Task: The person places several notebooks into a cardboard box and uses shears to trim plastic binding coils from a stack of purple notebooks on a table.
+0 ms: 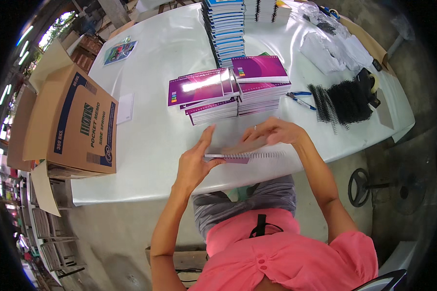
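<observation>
A small notebook (237, 160) with a purple cover is held near the table's front edge. My left hand (193, 160) grips its left end, with the thumb below and the fingers above. A black wire spiral (264, 155) runs along the notebook's edge and sticks out past its right end. Over the notebook is my right hand (279, 132), with its fingers bent and smeared by motion. A blurred grey-brown flap (245, 146), perhaps the notebook's back board, lies under those fingers. I cannot make out whether they grip it.
Beyond my hands stand stacks of purple booklets (262, 97) and a tall pile of blue notebooks (226, 36). Loose black spirals (347, 103), blue-handled pliers (301, 99) and white plastic bags (332, 51) lie to the right. An open cardboard box (77, 121) stands at left.
</observation>
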`<state>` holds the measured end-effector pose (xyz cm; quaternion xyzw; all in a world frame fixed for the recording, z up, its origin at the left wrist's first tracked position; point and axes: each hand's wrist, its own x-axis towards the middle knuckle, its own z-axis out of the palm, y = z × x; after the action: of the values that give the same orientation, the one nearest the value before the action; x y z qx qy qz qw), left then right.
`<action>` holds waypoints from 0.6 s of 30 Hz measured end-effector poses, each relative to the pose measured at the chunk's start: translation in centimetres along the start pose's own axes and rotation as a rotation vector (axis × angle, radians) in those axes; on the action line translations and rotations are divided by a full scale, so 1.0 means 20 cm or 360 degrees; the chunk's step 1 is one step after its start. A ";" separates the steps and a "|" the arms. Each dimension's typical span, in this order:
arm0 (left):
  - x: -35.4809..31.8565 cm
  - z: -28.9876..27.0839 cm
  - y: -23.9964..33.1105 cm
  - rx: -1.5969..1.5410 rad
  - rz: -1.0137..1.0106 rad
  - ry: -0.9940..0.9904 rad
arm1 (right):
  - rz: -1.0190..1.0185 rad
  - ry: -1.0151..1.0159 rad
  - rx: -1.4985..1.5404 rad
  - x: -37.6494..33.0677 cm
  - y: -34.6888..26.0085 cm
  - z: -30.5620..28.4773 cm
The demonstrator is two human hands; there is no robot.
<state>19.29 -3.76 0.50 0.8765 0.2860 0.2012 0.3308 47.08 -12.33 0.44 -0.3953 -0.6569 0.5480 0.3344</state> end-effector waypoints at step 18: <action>-0.06 0.18 -0.18 -0.1004 -0.0196 0.0340 | 0.0117 0.0064 -0.0015 0.10 0.07 0.02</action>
<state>19.07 -3.91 -4.76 0.6860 0.2952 0.3502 0.5654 46.06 -10.53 -0.92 -0.4316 -0.6377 0.5488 0.3254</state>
